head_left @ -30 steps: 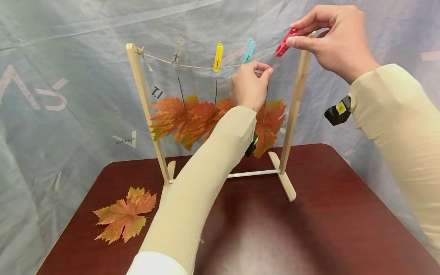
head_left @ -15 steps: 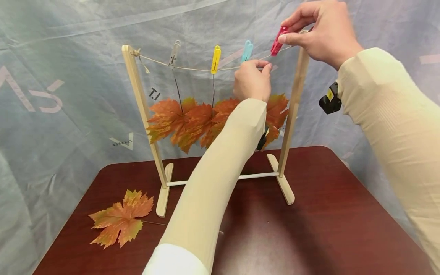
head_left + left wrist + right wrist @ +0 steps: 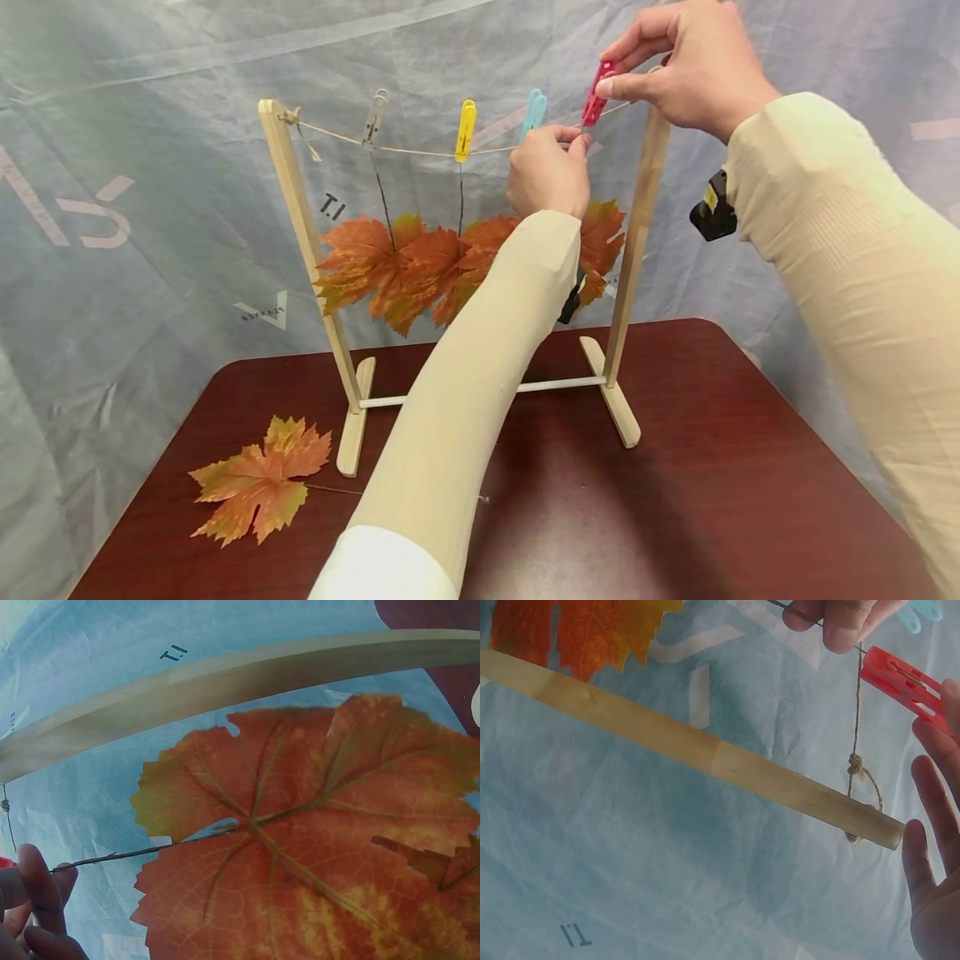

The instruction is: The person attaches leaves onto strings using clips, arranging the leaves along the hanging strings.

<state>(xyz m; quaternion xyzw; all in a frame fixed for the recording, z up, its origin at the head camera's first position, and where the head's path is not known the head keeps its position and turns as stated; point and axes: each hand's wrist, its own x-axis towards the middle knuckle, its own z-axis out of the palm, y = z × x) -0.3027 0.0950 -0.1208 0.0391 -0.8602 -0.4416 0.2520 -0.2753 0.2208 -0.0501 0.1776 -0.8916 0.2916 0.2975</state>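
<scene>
My left hand pinches the thin dark stem of an orange-red artificial maple leaf, which hangs below the fingers. Above it, my right hand grips a red clothespin between thumb and fingers. In the right wrist view the clothespin's nose is at the twine, right beside the stem's tip and the left fingertips. The twine runs between two wooden posts. Along it to the left, a light blue clothespin, a yellow clothespin and a clear grey clothespin stand over more hanging leaves.
Another maple leaf lies on the dark red table at the left. The wooden frame's right post stands close to both hands, its left post farther off. A white crossbar joins them low down. Grey sheeting hangs behind.
The right hand has moved left with the red clothespin, bringing it to the left fingertips. The left hand still pinches the stem. The head view has shifted slightly.
</scene>
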